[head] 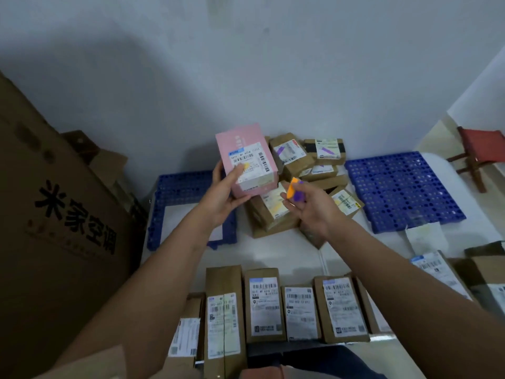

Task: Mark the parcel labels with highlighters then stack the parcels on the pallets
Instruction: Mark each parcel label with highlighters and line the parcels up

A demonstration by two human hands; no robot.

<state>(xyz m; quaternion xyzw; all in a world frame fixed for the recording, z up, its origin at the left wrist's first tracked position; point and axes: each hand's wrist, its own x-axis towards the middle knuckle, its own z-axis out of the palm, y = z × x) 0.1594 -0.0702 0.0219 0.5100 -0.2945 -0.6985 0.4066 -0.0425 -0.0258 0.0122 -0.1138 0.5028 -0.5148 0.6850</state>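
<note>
Head view: left hand [222, 191] gripping pink parcel [247, 160], label up for marking; right hand [307, 206] fingers pinching orange and purple highlighters [295, 190].

The pink parcel [247, 160] bears a white label with a yellow mark. Orange and purple highlighters [295, 190] show near brown parcels [276, 214]. The far right pallet [401, 187] is blue, perforated.
</note>
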